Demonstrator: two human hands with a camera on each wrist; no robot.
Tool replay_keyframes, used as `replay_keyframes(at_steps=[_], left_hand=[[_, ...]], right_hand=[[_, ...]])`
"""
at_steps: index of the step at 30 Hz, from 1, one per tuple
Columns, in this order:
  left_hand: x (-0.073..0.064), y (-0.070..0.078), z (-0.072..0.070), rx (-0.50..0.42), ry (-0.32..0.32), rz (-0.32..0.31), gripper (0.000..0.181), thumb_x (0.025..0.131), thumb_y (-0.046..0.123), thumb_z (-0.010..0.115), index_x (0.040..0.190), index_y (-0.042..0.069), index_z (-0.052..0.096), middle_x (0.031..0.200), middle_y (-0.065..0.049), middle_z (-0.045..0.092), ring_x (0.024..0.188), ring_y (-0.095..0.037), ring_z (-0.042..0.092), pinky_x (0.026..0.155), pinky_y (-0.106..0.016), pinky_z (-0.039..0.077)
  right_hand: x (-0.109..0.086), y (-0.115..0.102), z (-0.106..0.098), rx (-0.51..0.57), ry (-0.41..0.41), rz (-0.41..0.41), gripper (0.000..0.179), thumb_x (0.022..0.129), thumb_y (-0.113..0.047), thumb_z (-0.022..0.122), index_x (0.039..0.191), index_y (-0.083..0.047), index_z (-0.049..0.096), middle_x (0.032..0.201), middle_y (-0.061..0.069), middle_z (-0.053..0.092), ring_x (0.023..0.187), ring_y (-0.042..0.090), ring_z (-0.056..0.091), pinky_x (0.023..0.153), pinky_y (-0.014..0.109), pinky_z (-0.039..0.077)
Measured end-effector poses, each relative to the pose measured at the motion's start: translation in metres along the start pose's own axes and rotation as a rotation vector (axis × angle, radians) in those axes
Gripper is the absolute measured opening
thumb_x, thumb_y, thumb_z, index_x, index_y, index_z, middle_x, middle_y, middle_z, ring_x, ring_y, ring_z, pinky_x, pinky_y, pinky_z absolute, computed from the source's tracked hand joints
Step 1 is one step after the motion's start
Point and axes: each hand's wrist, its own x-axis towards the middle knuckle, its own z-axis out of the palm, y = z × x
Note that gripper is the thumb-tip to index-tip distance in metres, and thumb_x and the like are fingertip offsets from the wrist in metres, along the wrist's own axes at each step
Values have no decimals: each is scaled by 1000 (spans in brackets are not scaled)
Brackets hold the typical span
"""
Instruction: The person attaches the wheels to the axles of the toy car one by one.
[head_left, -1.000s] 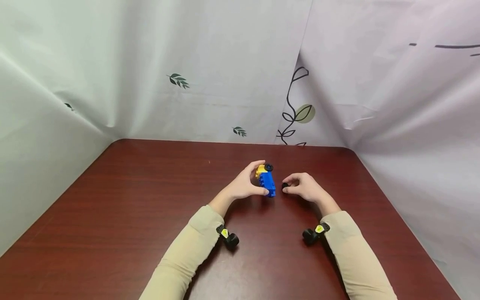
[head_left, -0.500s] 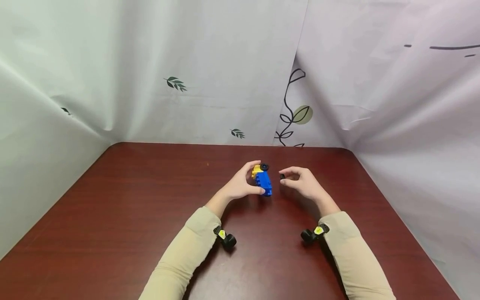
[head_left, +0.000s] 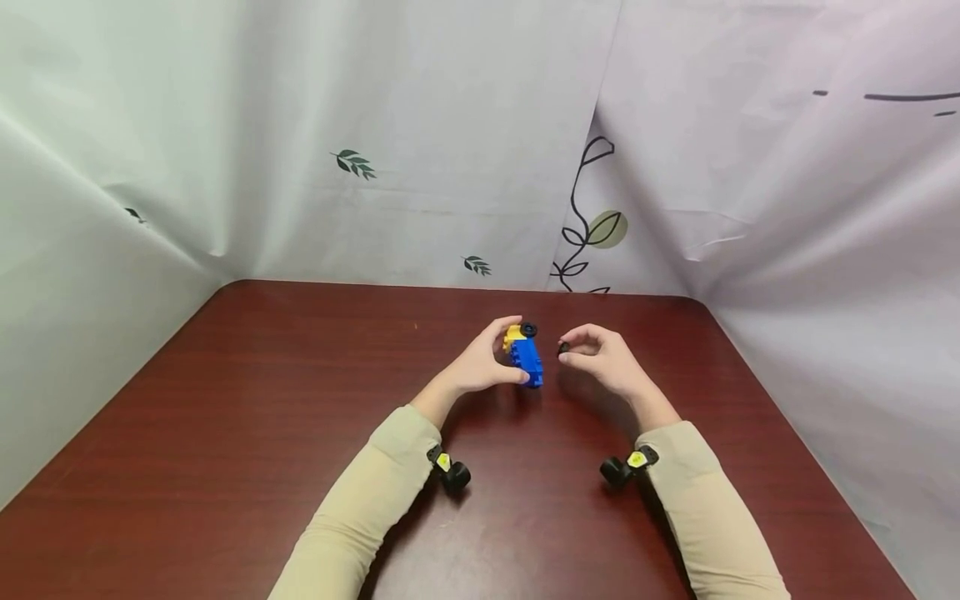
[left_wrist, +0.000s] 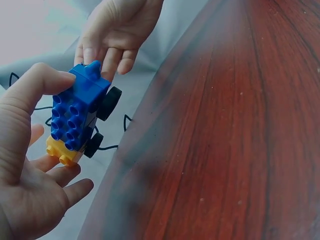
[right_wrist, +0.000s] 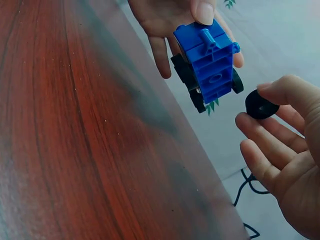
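My left hand [head_left: 474,367] grips a toy car [head_left: 528,360] of blue and yellow building bricks, thumb on the blue end and fingers at the yellow end. Its studs face left, and black wheels [left_wrist: 109,104] show along its side in the left wrist view. Ribs and a hook-like peg mark the blue underside in the right wrist view, with another black wheel [right_wrist: 237,81] at its right edge. To the right of the car, my right hand [head_left: 611,364] pinches a loose small black wheel [right_wrist: 260,104] between thumb and fingers, a short gap from the car.
Both hands are over the far half of a dark red wooden table [head_left: 315,433]. A pale curtain [head_left: 420,208] with leaf prints hangs behind and along both sides. A black wrist camera [head_left: 455,476] is strapped to each sleeve.
My right hand has moved slightly up and away with the loose wheel, which was lower beside the car. The left hand and car have shifted a little left.
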Motion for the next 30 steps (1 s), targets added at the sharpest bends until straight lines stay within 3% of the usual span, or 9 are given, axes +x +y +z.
replay_keyframes(at_steps=[6,15,24,30], left_hand=[[-3,1,-1,15,1,-2,87,73,12,75,146,14,28,150,-11,30,139,-32,33,112,-47,32],[-2,2,-1,22,-23,-18,88,75,13,75,147,16,25,151,-10,27,139,-31,31,112,-47,31],[-14,39,-6,9,-60,-15,87,77,10,71,148,5,22,151,-20,23,140,-37,28,113,-48,29],[-16,40,-7,-16,-66,-33,87,76,10,72,148,8,22,151,-18,25,140,-36,30,112,-47,32]], right_hand=[[1,-4,5,83,-6,-11,33,83,-8,71,110,5,57,105,21,65,79,7,65,76,19,54],[-4,-11,9,68,6,-72,30,82,-10,72,106,4,60,110,19,65,84,9,66,78,22,55],[-5,-21,11,81,25,-135,23,81,-9,73,94,6,61,111,22,65,89,9,67,78,24,56],[-6,-21,15,32,16,-165,20,80,-10,75,88,4,63,108,21,67,89,13,66,78,24,56]])
